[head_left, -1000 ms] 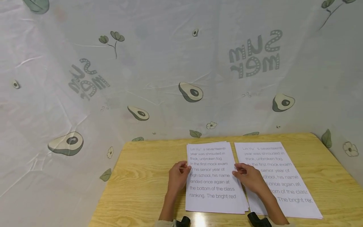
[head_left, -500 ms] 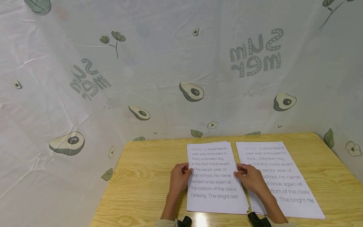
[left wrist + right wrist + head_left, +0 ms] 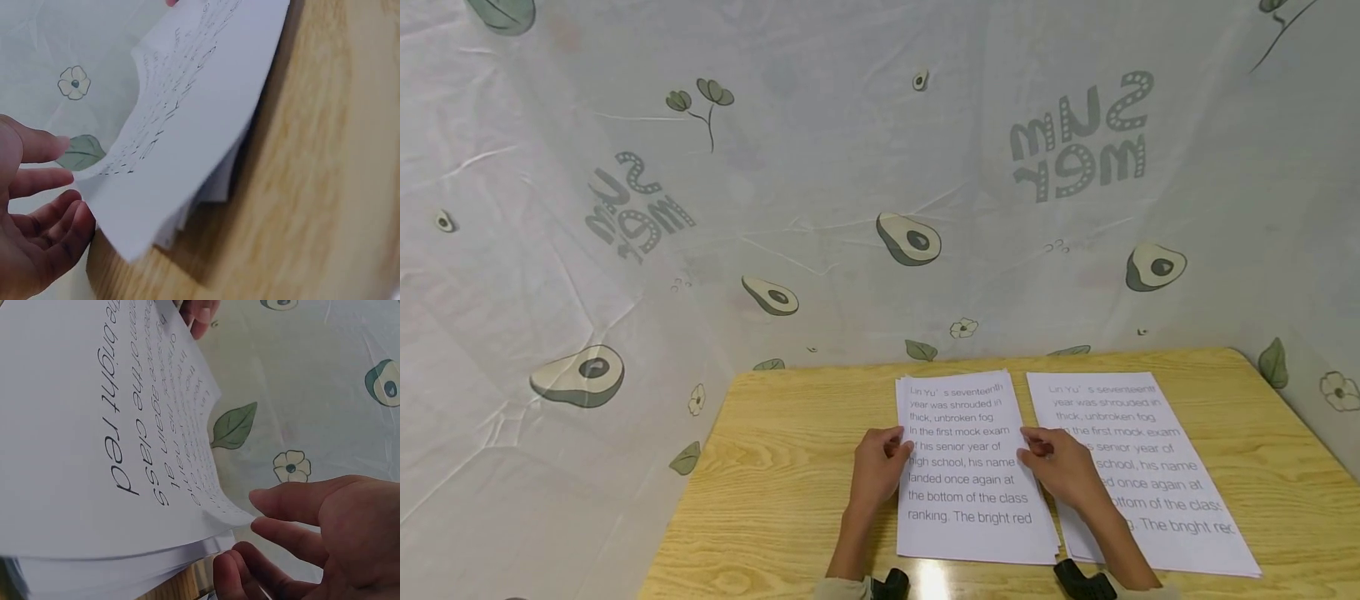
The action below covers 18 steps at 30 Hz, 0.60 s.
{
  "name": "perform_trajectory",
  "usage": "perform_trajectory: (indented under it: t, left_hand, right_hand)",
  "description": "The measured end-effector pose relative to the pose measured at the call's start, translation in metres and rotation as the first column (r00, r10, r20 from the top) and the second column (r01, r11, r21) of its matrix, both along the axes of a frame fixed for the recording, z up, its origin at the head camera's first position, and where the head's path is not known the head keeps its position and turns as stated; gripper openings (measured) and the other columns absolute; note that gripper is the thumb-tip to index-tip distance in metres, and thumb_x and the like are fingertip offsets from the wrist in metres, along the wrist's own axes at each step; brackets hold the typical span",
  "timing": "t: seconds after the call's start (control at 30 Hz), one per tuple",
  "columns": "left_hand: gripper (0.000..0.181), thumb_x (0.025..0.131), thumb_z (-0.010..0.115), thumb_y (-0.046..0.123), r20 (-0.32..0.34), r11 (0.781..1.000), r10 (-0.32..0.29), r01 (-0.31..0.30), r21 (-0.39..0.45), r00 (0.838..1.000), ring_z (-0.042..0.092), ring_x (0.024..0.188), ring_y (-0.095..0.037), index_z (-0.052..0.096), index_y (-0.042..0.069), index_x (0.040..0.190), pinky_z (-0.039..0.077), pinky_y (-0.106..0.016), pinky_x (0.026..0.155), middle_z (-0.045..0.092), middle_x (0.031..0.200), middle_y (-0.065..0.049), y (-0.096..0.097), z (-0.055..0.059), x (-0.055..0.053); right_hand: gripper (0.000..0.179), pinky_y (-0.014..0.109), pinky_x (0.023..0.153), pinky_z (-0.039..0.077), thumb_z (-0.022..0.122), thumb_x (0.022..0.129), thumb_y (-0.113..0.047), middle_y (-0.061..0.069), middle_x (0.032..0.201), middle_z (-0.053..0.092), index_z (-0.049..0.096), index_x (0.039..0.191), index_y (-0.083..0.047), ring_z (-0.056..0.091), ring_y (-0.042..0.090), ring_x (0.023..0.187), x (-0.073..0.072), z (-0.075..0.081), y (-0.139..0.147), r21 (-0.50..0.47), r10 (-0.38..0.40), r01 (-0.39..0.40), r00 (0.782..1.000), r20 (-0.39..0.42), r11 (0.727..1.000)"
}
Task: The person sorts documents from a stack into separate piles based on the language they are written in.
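Note:
A stack of white printed paper (image 3: 962, 533) lies between my two hands, its sheets slightly uneven at the lower right corner. My left hand (image 3: 876, 471) holds the left edge, thumb on the printed side. Opposite it, my right hand (image 3: 1063, 471) grips the right edge with thumb and fingers. In the left wrist view the top sheet (image 3: 187, 137) bows, with looser sheets fanned beneath it. The right wrist view shows the paper edge (image 3: 234, 519) running to the gap between thumb and index fingertips, the sheets curving up there.
A second set of printed pages (image 3: 1180, 542) lies on the right, partly under my right forearm. Both rest on a wood-grain table (image 3: 775, 467). Behind it hangs a pale curtain (image 3: 820, 167) printed with avocados and leaves. Dark wrist devices (image 3: 891, 583) sit at both wrists.
The view has shifted slightly. The stack's upper printed lines now curve up a little at the right, while both hands keep their places on its side edges.

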<state>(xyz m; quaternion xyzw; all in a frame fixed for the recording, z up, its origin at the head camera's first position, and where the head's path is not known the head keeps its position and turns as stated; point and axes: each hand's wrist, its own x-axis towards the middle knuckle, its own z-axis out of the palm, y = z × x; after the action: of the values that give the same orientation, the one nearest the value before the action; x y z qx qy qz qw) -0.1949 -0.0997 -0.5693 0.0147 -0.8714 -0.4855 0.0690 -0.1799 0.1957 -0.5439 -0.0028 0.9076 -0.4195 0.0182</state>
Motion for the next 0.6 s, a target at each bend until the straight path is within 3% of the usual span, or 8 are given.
perform_trajectory:
  t: [0.23, 0.4, 0.6]
  left_hand:
    - [0.035, 0.096, 0.079, 0.012, -0.012, 1.000, 0.018, -0.018, 0.003, 1.000, 0.062, 0.088, -0.013, 0.076, 0.002, 0.129, 0.053, -0.023, 0.075, 0.070, 0.110, -0.011, 0.0019, 0.0053, 0.0002]
    - [0.034, 0.094, 0.079, 0.007, -0.019, 0.998, 0.029, -0.028, 0.058, 0.999, 0.064, 0.088, -0.012, 0.076, 0.003, 0.127, 0.055, -0.022, 0.077, 0.072, 0.105, -0.009, 0.0037, 0.0074, 0.0005]
    - [0.039, 0.089, 0.080, -0.003, -0.010, 0.994, 0.047, -0.045, 0.104, 0.999, 0.067, 0.088, -0.013, 0.075, 0.001, 0.128, 0.058, -0.022, 0.080, 0.073, 0.105, -0.010, 0.0046, 0.0069, 0.0018]
  right_hand:
    - [0.047, 0.030, 0.085, 0.054, 0.073, 0.100, -0.017, 0.022, 0.129, 0.073, 0.066, 0.142, 0.002, 0.071, 0.035, 0.115, 0.0001, 0.0030, -0.0020, -0.047, 0.023, -0.023, 1.000, -0.009, 0.999]
    - [0.048, 0.020, 0.080, 0.053, 0.072, 0.100, -0.010, 0.022, 0.127, 0.073, 0.062, 0.145, 0.004, 0.072, 0.033, 0.113, 0.0006, 0.0039, -0.0025, -0.121, 0.037, -0.038, 0.999, -0.011, 0.992]
    - [0.049, 0.017, 0.083, 0.054, 0.070, 0.101, -0.006, 0.025, 0.134, 0.069, 0.058, 0.148, 0.004, 0.071, 0.037, 0.121, 0.0024, 0.0063, -0.0028, -0.190, 0.044, -0.039, 0.999, 0.023, 0.981]
